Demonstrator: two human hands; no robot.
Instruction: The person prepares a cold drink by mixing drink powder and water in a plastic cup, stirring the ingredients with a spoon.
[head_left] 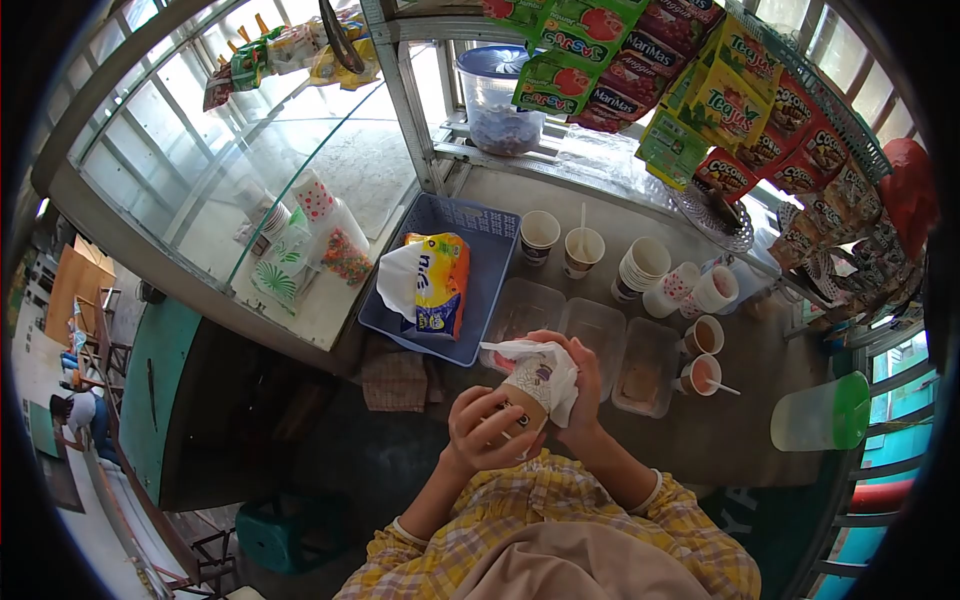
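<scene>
Paper cup (pixel 531 384): held tilted between both hands, in front of the torso at the near edge of the counter (pixel 740 430). The left hand (pixel 477 432) is curled narrow around the cup's lower side, fingers spread across the printed wall. The right hand (pixel 584 384) is cupped around the other side, holding a white tissue (pixel 563 388) against the cup. The contact beneath the tissue is hidden, so whether those fingertips press or merely support cannot be told. The step in hand appears to be wiping the cup. For good results, steady the cup with the left hand using light, even pressure; the paper wall would likely dent under a hard squeeze. Keep the tissue flat, work in short strokes around the surface, and turn the cup by small amounts. Keep loose tissue clear of the fingers to avoid snagging or tearing. Beyond the hands, clear plastic containers (pixel 646 372) lie on the counter, with a blue basket (pixel 496 262) beside them bearing a tissue pack (pixel 441 287). Farther out stand stacked cups (pixel 643 267) and, to the right, a filled cup (pixel 697 376) with a white stick (pixel 722 386).
</scene>
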